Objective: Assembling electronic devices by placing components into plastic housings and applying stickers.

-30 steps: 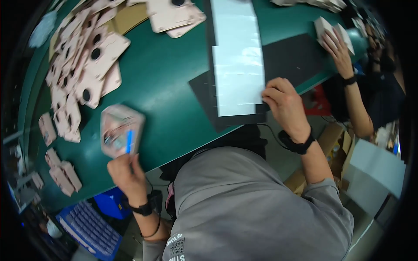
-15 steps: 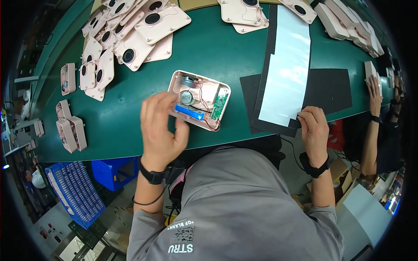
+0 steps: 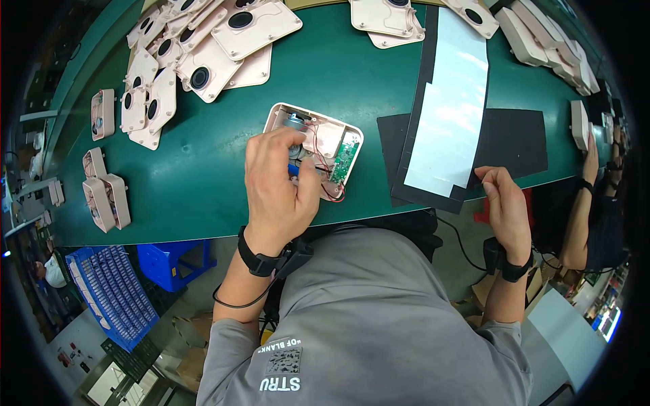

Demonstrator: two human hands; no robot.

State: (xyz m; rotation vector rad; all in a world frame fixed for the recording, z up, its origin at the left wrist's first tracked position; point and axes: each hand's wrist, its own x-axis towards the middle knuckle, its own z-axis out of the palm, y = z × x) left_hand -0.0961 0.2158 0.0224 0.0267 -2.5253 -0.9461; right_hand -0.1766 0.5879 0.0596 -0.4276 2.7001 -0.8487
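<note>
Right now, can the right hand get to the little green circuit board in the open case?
Probably yes. The right hand rests at the table edge, and only flat black sheets lie between it and the green circuit board.

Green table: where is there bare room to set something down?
The green table is bare between the two small casings at left and the left hand, and above the open casing toward the black sheets. Pink covers crowd the upper left.

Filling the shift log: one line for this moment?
left hand: inside open pink casing | right hand: at black sheet edge | green table
</note>
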